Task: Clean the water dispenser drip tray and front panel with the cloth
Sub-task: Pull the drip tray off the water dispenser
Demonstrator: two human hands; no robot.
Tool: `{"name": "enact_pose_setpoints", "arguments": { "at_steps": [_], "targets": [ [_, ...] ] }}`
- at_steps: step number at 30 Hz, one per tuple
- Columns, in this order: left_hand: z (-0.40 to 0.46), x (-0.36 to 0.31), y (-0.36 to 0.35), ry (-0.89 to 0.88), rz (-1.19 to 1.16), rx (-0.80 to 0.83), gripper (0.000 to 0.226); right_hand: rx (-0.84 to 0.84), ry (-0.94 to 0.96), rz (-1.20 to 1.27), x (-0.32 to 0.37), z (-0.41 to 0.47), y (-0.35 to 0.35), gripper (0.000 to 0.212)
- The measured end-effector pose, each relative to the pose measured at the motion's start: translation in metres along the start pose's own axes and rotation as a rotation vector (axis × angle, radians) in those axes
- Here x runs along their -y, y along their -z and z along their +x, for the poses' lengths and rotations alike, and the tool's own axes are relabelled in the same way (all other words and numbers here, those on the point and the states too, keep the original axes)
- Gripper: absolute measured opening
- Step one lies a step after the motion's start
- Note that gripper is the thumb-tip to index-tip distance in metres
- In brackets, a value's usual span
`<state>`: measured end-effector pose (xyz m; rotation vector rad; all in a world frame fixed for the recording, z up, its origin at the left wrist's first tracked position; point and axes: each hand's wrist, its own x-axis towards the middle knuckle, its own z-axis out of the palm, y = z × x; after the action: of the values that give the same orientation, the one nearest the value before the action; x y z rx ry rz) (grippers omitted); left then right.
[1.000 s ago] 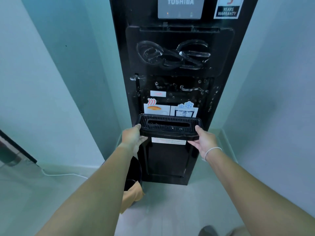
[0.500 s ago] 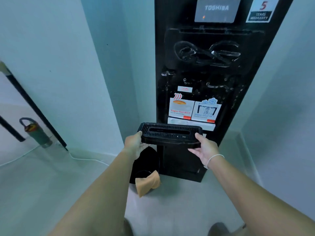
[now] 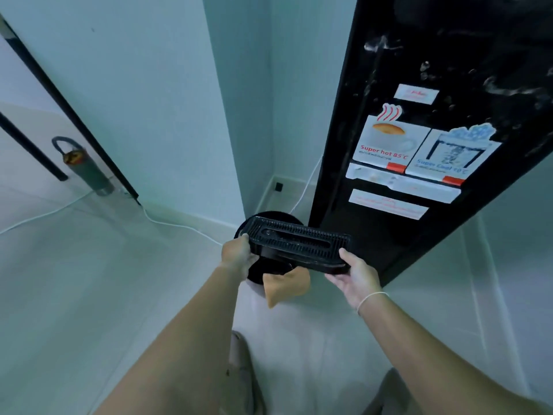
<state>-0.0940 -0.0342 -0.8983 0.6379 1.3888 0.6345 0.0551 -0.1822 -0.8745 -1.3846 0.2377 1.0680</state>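
Observation:
The black slotted drip tray [image 3: 299, 239] is off the dispenser and held in the air between both hands. My left hand [image 3: 238, 253] grips its left end and my right hand [image 3: 354, 275] grips its right front edge. The tall black water dispenser [image 3: 419, 121] stands at the right, its front panel streaked with foam and drops above the hot and cold stickers. An orange cloth [image 3: 284, 287] hangs over the rim of a black round bucket [image 3: 257, 274] on the floor, right under the tray.
The dispenser stands in a corner between pale walls. A white cable [image 3: 179, 224] runs along the floor at the left wall's base. A dark green bottle [image 3: 86, 169] stands by a black-framed glass door at far left. My feet show at the bottom edge.
The tray has come out of the dispenser and moved left and down, over the bucket. My view has swung left, so the dispenser now sits at the right.

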Motion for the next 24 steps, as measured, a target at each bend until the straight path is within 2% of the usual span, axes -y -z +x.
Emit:
{"name": "enact_pose_setpoints", "arguments": {
  "at_steps": [3, 7, 12, 14, 16, 20, 22, 24],
  "targets": [
    [0.018, 0.016, -0.001, 0.056, -0.02, -0.009, 0.018, -0.036, -0.027, -0.011, -0.014, 0.019, 0.0, 0.012],
    [0.05, 0.038, -0.009, 0.139, -0.064, -0.014, 0.021, -0.083, -0.039, -0.058, -0.027, 0.051, -0.002, 0.004],
    [0.081, 0.064, -0.02, 0.216, -0.069, 0.022, 0.02, -0.12, 0.04, -0.146, -0.036, 0.081, -0.015, 0.002],
    [0.089, 0.069, -0.021, 0.232, -0.039, 0.049, 0.013, -0.125, 0.109, -0.248, -0.04, 0.095, -0.021, 0.017],
    [0.096, 0.068, -0.019, 0.207, 0.032, 0.073, 0.018, -0.121, 0.211, -0.409, -0.039, 0.106, -0.029, 0.035],
    [0.116, 0.056, -0.001, 0.118, 0.177, 0.092, 0.031, -0.013, 0.413, -0.757, -0.031, 0.12, -0.054, 0.037],
    [0.127, 0.049, 0.005, -0.005, 0.305, 0.108, 0.026, 0.084, 0.471, -0.867, -0.027, 0.126, -0.067, 0.039],
    [0.134, 0.043, 0.008, -0.136, 0.495, 0.133, 0.04, 0.194, 0.513, -0.971, -0.026, 0.133, -0.076, 0.045]
  ]
}}
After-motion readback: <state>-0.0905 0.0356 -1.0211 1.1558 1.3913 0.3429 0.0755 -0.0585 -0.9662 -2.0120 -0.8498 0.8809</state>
